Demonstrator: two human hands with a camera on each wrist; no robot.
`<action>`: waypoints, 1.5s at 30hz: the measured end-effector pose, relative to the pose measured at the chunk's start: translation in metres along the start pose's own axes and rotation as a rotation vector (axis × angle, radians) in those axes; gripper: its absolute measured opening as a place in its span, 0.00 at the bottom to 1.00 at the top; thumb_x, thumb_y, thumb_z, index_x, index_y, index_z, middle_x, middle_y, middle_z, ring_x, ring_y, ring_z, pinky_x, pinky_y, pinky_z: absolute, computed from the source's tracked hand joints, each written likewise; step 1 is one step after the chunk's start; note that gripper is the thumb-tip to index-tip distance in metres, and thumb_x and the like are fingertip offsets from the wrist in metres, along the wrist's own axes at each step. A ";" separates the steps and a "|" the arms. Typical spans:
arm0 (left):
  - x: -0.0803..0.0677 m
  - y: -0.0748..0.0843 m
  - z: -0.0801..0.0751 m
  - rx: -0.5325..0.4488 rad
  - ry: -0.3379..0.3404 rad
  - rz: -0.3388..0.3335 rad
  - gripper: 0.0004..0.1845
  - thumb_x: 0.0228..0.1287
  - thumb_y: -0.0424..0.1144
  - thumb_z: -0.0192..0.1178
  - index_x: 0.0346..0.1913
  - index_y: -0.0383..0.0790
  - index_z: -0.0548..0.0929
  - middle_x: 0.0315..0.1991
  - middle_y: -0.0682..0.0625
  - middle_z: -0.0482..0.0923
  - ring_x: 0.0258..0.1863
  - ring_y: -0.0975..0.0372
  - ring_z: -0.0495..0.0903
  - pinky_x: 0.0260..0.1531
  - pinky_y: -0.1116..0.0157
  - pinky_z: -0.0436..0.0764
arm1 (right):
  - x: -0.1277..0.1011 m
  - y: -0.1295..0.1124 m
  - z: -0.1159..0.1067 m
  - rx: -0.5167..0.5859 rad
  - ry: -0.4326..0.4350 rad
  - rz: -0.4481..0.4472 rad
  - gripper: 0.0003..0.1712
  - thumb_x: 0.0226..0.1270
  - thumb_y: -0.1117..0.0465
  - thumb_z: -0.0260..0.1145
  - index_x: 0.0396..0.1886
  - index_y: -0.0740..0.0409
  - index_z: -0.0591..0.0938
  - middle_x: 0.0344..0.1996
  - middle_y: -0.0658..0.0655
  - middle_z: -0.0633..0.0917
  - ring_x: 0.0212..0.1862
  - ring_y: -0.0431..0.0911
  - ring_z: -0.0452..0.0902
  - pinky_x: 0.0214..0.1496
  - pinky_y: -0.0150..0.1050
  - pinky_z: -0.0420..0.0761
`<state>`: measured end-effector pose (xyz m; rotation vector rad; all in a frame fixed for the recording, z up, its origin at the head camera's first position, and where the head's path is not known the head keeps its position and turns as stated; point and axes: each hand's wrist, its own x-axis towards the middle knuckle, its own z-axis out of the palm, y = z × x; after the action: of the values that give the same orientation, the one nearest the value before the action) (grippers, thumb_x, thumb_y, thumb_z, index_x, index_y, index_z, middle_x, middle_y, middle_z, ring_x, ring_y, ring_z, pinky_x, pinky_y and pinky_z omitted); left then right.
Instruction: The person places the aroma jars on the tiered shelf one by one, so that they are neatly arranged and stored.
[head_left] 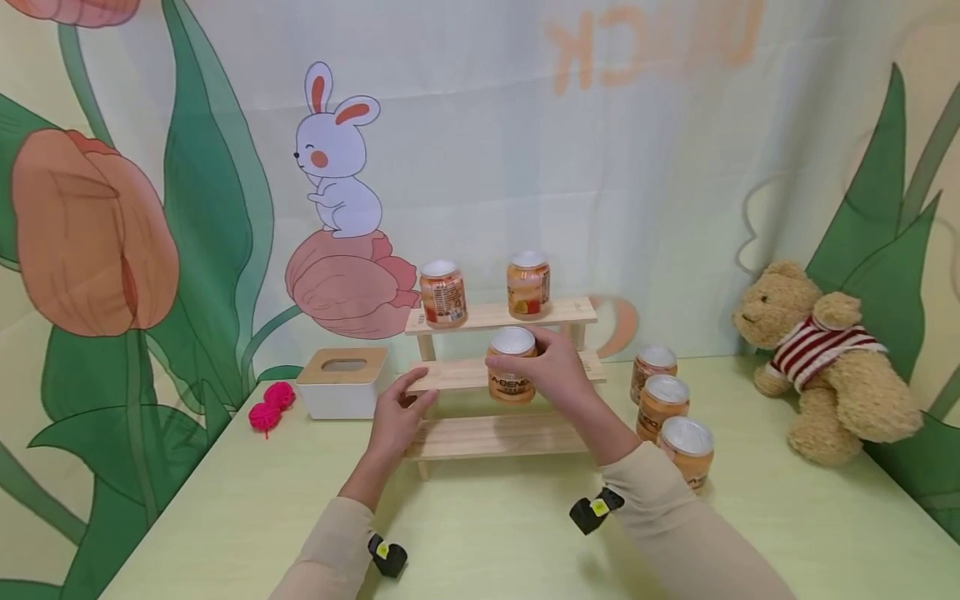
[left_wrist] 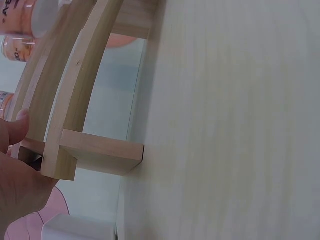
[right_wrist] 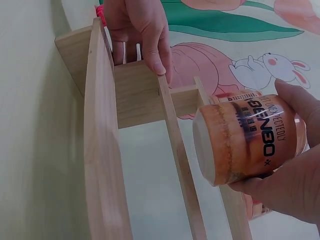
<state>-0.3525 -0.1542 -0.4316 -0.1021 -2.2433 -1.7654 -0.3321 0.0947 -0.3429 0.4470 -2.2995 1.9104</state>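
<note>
My right hand [head_left: 561, 375] grips an orange can [head_left: 512, 382] with a silver lid, fingers and thumb around its sides. The can is upright at the front of the wooden rack's [head_left: 487, 439] middle tier; in the right wrist view its base [right_wrist: 202, 147] appears raised off the boards. My left hand [head_left: 395, 421] holds the left end of that middle tier, thumb and fingers about the board, as the right wrist view also shows. On the top tier stand two similar cans, one at left [head_left: 443, 296] and another [head_left: 528, 286] right of centre.
Three more cans [head_left: 663, 404] stand in a row on the table [head_left: 510, 542], right of the rack. A teddy bear [head_left: 832, 367] sits at far right. Left of the rack are a tissue box [head_left: 341, 398] and pink yarn balls [head_left: 270, 408]. A printed curtain [head_left: 465, 167] hangs behind.
</note>
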 end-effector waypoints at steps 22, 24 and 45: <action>0.001 0.001 0.000 -0.001 -0.003 -0.008 0.24 0.68 0.36 0.65 0.66 0.41 0.78 0.54 0.39 0.81 0.44 0.57 0.80 0.36 0.70 0.78 | 0.032 0.001 0.057 0.000 0.026 0.011 0.34 0.54 0.52 0.81 0.60 0.53 0.81 0.48 0.53 0.84 0.51 0.49 0.80 0.52 0.50 0.80; 0.002 0.000 0.000 0.000 -0.006 -0.012 0.25 0.68 0.36 0.65 0.67 0.40 0.77 0.55 0.38 0.80 0.45 0.56 0.80 0.37 0.69 0.79 | 0.034 0.002 0.058 0.007 0.022 0.013 0.34 0.54 0.52 0.80 0.61 0.54 0.80 0.49 0.54 0.84 0.52 0.50 0.79 0.53 0.50 0.79; 0.000 -0.004 0.001 -0.037 -0.005 0.053 0.23 0.68 0.35 0.66 0.65 0.39 0.78 0.48 0.41 0.83 0.41 0.60 0.81 0.33 0.68 0.78 | 0.049 0.006 0.058 -0.198 0.035 -0.041 0.39 0.58 0.45 0.77 0.63 0.58 0.75 0.49 0.56 0.83 0.48 0.50 0.81 0.48 0.48 0.82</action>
<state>-0.3537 -0.1541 -0.4356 -0.1723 -2.1911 -1.7820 -0.3747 0.0314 -0.3463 0.4300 -2.4054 1.6381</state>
